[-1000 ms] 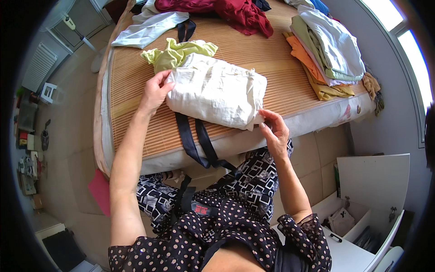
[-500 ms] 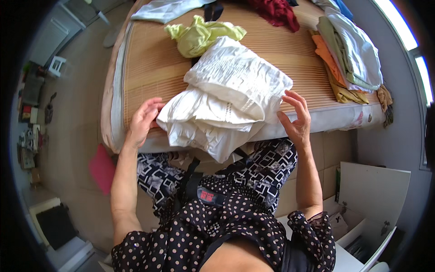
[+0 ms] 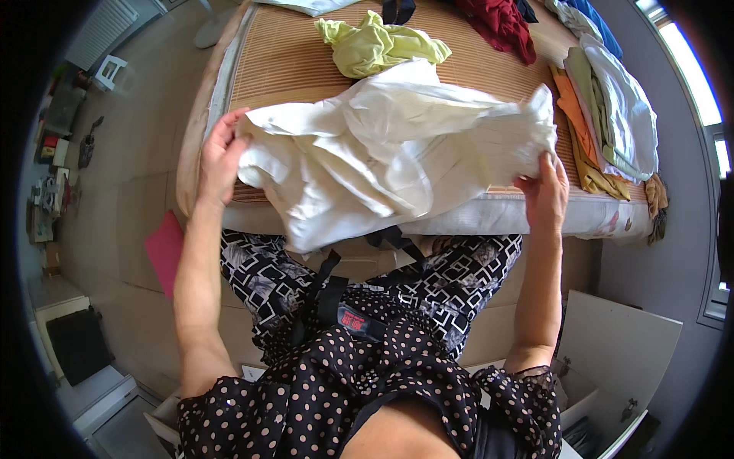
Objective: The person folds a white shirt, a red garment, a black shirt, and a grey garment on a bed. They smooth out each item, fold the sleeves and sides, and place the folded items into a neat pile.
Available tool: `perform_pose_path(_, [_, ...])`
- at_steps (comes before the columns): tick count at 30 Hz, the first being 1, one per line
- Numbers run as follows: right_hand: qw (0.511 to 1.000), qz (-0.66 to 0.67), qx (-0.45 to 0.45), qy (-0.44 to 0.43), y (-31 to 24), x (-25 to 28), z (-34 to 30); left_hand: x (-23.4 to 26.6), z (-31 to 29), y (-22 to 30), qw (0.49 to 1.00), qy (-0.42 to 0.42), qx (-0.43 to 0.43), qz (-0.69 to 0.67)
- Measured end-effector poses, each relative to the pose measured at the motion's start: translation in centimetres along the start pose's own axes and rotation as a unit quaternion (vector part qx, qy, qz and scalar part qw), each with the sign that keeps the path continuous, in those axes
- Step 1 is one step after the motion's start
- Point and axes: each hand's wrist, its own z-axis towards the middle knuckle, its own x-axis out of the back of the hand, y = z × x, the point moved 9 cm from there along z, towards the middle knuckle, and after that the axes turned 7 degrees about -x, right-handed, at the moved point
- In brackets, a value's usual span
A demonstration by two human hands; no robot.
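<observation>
A white garment [image 3: 367,153] is stretched sideways between my hands over the near edge of the bed. My left hand [image 3: 222,161] is closed on its left edge, thumb toward the cloth. At the gathered right end, my right hand [image 3: 546,190] pinches the fabric. The middle of the garment sags in loose folds, and its lower left part hangs past the mattress edge toward my knees. Which kind of garment it is, I cannot tell. Just beyond it lies a crumpled lime-green cloth [image 3: 382,47].
A slatted mat [image 3: 283,69] covers the bed. Folded clothes [image 3: 615,115] are stacked at the right, by the wall and window. A dark red garment [image 3: 501,27] lies farther back. At the lower right stands a white cabinet with its door [image 3: 619,344] open. A pink object [image 3: 165,252] is at the left.
My hands have moved apart and taken hold of the white garment at both ends. From a bunched heap, it is now spread wider and partly lifted.
</observation>
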Motion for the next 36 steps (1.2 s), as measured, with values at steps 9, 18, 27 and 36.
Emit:
perform_pose_path(9, [0.950,-0.273,0.005,0.153,1.8,11.3,-1.2,2.6,-2.0,4.8,0.865,0.080,-0.265,0.419])
perform_pose_path(18, [0.641,-0.670,0.373,-0.033,-4.5,-9.3,-3.0,-8.9,-9.2,5.7,0.828,-0.238,-0.340,0.377])
perform_pose_path(27, [0.914,-0.291,0.241,0.148,-9.8,-1.2,14.4,-10.3,-9.4,2.9,0.812,-0.266,-0.266,0.445])
perform_pose_path(36, [0.868,-0.423,0.094,-0.244,0.5,-13.3,3.3,-11.3,-9.9,4.5,0.805,-0.249,-0.298,0.449])
